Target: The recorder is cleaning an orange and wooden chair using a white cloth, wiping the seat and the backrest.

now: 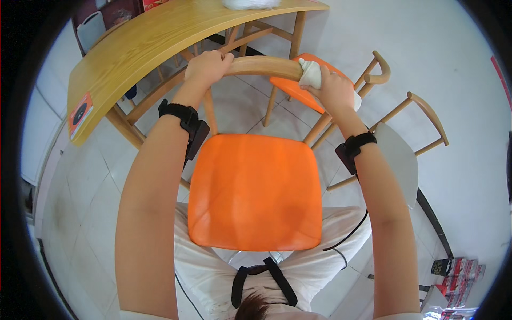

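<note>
A wooden chair with an orange padded seat (256,192) stands right before me, between my knees. My left hand (208,68) is closed around the left part of its curved wooden backrest rail (264,66). At the rail's right part, my right hand (336,86) grips a crumpled white cloth (311,74) that is pressed against the wood; more of the cloth shows past the outer side of the hand. Both wrists wear black straps with small black devices.
A long wooden table (160,44) stands beyond the chair at the left, with a white plastic bag (251,4) on it. Another orange chair (296,92) and a grey-seated chair (396,156) stand by the right wall. Red packages (460,276) lie at the lower right.
</note>
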{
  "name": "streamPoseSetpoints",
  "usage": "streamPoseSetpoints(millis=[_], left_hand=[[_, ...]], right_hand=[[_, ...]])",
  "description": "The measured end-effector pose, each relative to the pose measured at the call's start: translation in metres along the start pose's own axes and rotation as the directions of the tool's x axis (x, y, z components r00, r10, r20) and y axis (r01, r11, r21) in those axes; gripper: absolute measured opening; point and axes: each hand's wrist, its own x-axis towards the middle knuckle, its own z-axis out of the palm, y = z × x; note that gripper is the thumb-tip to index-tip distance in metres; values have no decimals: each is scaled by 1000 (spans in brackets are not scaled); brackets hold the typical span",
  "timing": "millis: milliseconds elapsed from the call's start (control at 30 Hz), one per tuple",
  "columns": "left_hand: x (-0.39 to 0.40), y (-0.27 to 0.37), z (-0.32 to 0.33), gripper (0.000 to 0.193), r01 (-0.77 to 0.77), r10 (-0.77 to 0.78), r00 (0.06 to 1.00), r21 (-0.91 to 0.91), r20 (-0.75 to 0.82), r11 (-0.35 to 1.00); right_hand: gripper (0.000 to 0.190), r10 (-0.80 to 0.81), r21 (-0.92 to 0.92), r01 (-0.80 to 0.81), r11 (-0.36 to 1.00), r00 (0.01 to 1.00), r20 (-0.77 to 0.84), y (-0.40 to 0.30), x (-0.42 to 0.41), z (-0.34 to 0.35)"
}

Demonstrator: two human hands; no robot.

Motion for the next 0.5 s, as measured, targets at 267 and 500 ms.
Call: streamPoseSetpoints(millis=[267,500], left_hand=[[0,1,0,47,-27,27,1000,2,-13,1000],[0,1,3,47,-8,6,999,-32,-39,999]], right_hand=[[74,-37,542,-149,827,948,317,32,25,-6],[76,31,542,-428,723,804,593,43,35,-20]])
